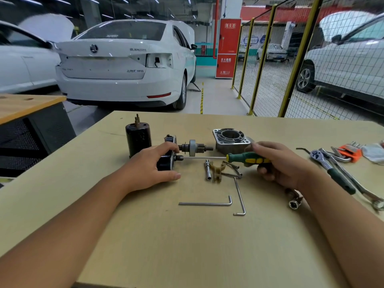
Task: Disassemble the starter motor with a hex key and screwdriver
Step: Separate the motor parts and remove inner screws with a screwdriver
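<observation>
Screwdriver applied to motor part, frame centre.
Left hand (152,165) grips the motor part (166,162); right hand (276,163) grips the screwdriver (239,157), tip against it.

white sedan (124,65) beyond the wooden table (187,246), red fire cabinet (227,48), yellow mesh fence (270,65) at right

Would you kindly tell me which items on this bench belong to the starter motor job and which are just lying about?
In use: motor body, held by left hand; screwdriver in right hand; hex keys.

Lying about: ratchet, spanner, socket, orange key set.
</observation>
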Available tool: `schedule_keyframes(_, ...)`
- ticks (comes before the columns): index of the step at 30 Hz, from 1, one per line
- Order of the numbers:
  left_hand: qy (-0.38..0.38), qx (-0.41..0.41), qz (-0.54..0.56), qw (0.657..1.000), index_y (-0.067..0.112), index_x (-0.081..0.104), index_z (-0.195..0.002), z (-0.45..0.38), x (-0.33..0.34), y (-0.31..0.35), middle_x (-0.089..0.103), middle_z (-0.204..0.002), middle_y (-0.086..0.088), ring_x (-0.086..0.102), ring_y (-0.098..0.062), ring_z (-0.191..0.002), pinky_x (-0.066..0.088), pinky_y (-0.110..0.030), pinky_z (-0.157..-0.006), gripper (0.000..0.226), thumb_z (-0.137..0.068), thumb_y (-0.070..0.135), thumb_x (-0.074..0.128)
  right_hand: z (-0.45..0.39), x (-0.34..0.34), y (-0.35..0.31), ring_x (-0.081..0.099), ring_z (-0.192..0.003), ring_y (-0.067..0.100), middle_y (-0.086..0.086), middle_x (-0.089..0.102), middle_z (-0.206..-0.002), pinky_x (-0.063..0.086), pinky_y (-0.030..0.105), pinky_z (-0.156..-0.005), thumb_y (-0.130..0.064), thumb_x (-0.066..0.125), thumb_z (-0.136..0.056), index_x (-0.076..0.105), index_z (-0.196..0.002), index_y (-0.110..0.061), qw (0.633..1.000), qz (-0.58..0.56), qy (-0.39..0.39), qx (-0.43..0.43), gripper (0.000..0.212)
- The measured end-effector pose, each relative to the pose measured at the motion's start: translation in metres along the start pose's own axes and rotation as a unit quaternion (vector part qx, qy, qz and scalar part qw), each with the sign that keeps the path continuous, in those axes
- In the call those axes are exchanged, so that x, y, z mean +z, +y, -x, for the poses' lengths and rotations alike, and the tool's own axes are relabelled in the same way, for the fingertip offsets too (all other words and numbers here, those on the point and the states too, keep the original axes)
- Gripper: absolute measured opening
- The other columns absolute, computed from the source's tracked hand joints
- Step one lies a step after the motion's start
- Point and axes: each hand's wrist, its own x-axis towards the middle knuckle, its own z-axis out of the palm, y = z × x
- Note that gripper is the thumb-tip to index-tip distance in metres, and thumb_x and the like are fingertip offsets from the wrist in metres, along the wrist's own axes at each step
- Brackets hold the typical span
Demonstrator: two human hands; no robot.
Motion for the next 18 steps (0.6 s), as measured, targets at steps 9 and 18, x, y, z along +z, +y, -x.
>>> schedule_keyframes(9,-0.006,-0.009,-0.010,1.000,0.063,0.044,-0.119,-0.0011,0.0004,-0.0011,0.058,-0.128,0.017,0.056,-0.002,-0.110,0.050,-0.039,-0.093,0.061,-0.066,0.081,0.066,-0.0024,-0.0020,0.0043,0.051,-0.061,0.017,0.015,0.061,-0.102,0.047,0.027,-0.051,-0.002,0.083,-0.067,0.074,-0.100,-0.015,0.996,-0.085,-0.001,-0.031,0.037)
schedule_keyframes(18,-0.009,-0.005,-0.008,1.000,0.062,0.046,-0.119,-0.0014,-0.0001,-0.0016,0.058,-0.126,0.019,0.055,-0.001,-0.109,0.051,-0.042,-0.096,0.059,-0.067,0.081,0.066,-0.0020,-0.0035,0.0010,0.049,-0.054,0.017,0.021,0.067,-0.092,0.042,0.025,-0.042,-0.034,0.072,-0.088,0.069,-0.110,-0.012,1.000,-0.010,0.012,-0.005,0.032)
